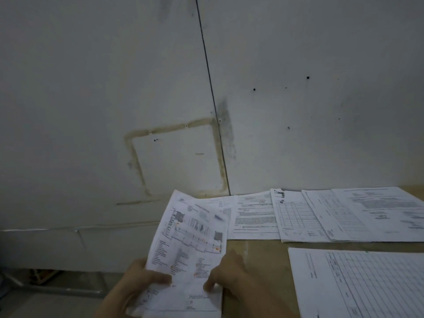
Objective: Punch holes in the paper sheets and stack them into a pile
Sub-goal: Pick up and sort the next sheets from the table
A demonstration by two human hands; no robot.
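I am pinching a thin printed sheet (190, 244) by its near edge with my left hand (135, 285) and right hand (227, 271), raised beside the bench (259, 260); being light and floppy, it is probably needing two-sided support.

I see a pale wall (91, 88) filling most of my view, up and away from where the grip is. A thin dark seam (212, 99) runs down it, slanting slightly, and ends just above and to the right of the grip. Left of that seam a brownish stain (135, 157) outlines a rectangle. A few small dark holes (308, 77) dot the wall far to the upper right. The tan table (259, 260) sits just right of the grip. Low to the left, a grey metal bar (57, 289) lies on the floor.
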